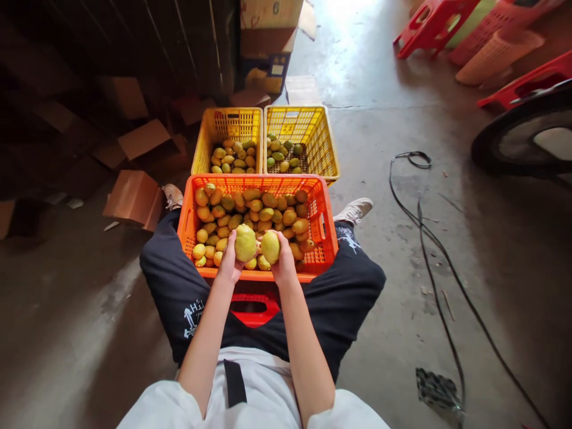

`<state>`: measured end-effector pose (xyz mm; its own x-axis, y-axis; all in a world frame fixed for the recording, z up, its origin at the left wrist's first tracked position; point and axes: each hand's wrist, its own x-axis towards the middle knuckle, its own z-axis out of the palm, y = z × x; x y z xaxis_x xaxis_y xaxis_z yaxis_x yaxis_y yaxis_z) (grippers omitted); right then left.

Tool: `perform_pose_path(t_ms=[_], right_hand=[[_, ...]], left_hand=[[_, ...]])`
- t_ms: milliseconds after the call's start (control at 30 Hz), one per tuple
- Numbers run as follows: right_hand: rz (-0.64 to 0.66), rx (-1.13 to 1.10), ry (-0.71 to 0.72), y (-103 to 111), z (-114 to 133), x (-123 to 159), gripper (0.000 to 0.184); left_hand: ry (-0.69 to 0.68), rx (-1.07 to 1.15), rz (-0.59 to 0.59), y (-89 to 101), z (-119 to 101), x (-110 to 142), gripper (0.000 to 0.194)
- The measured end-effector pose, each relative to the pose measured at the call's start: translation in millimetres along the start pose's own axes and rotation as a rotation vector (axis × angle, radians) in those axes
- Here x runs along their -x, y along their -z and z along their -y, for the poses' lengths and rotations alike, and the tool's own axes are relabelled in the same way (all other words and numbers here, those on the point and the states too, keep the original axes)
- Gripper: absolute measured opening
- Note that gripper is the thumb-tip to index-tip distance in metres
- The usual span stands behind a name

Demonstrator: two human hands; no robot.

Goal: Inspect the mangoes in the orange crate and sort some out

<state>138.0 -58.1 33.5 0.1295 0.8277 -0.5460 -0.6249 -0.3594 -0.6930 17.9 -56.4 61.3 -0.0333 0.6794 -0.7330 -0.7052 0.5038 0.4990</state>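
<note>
My left hand (231, 261) is closed around a yellow-green mango (245, 243). Another yellow-green mango (270, 246) sits in my right hand (285, 260), whose fingers wrap its outer side. Both fruits are held side by side above the near part of an orange plastic crate (330, 238), with a small gap between them. Inside that crate lie many yellow and orange-tinged mangoes (267, 214), some hidden beneath my hands. The crate stands between my spread legs.
Beyond the orange crate, a left yellow crate (199, 143) and a right yellow crate (329, 140) hold more fruit. Cardboard boxes (129, 196) lie left. A black cable (440, 250) crosses the floor right, near a wheel (513, 134). Red stools (429, 27) stand farther back.
</note>
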Motion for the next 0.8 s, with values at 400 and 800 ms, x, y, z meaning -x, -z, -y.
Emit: perform_pose_path(t_ms=[400, 800], right_hand=[[-0.067, 0.005, 0.082, -37, 45, 29, 0.058], [0.037, -0.091, 0.109, -21, 23, 31, 0.047]], left_hand=[[-0.197, -0.042, -0.083, -46.0, -31, 38, 0.042], [-0.187, -0.055, 0.08, -15.5, -10, 40, 0.038]])
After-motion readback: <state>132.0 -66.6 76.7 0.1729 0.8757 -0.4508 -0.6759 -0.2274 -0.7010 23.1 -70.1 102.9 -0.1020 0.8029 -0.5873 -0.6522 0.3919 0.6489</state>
